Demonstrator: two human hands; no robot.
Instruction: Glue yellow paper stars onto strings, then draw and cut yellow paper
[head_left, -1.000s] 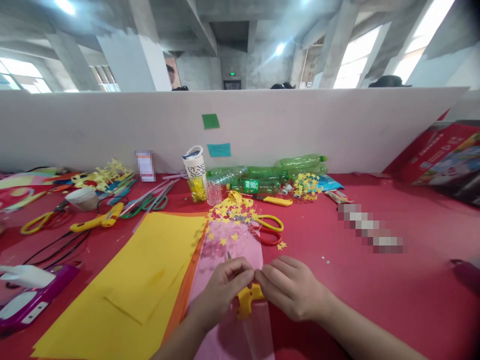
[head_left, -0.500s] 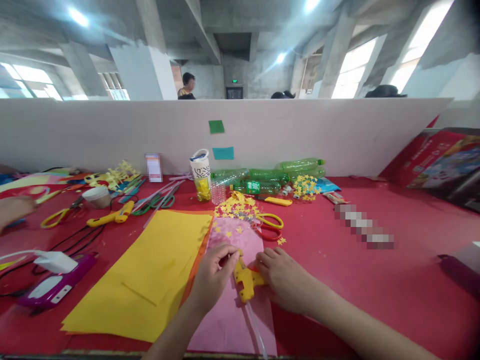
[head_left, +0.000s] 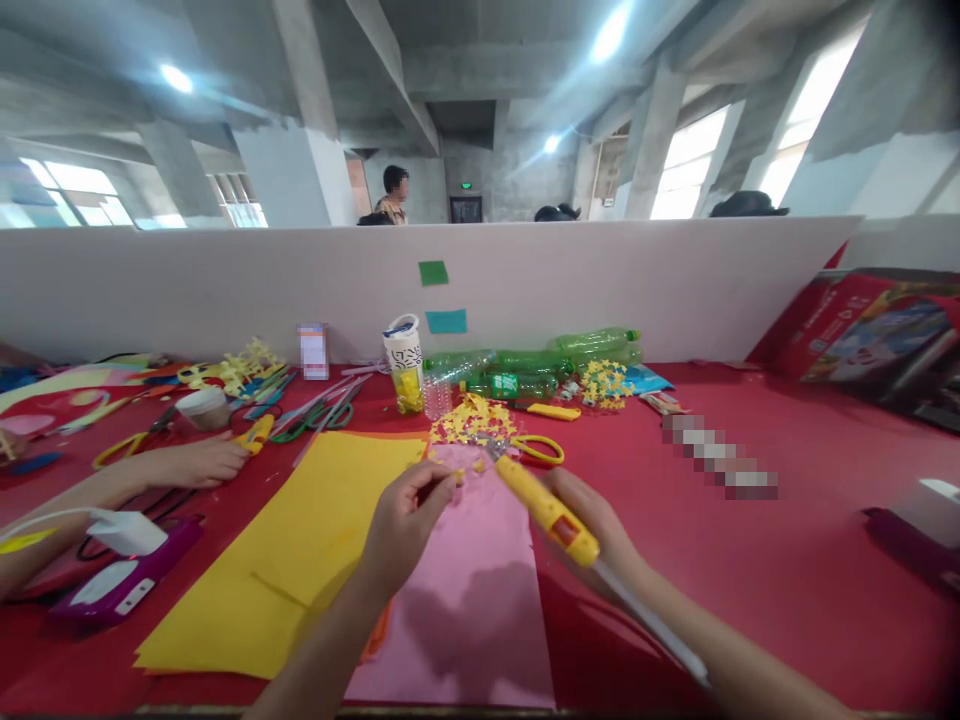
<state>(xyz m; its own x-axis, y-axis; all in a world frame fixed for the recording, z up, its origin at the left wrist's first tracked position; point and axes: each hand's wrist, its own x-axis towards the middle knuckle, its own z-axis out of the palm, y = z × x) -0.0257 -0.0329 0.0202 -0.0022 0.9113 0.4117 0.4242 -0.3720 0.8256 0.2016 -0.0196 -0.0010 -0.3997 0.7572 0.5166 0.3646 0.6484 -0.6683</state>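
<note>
My right hand (head_left: 581,505) is wrapped round a yellow hot glue gun (head_left: 544,505), held up over the pink paper (head_left: 472,620). Its metal nozzle points away and to the left, and a long translucent glue stick (head_left: 660,625) trails from its back end. With thumb and forefinger pinched, my left hand (head_left: 412,515) grips a small yellow paper star (head_left: 457,478), mostly hidden by the fingertips. Beyond my hands lies a heap of yellow paper stars (head_left: 472,415), beside yellow-handled scissors (head_left: 540,448). Yellow sheets (head_left: 277,540) lie under and left of my left forearm.
From the left, another person's hand (head_left: 214,460) reaches to a second yellow glue gun (head_left: 256,435). A purple power strip (head_left: 124,580) sits nearby. Green plastic bottles (head_left: 532,365) and a white-and-yellow cup (head_left: 405,365) stand or lie before the white partition (head_left: 300,280).
My right hand has taken the glue gun up from the pink paper and turned its nozzle away. My left hand has moved slightly left. Another person's hand has reached to the second glue gun.
</note>
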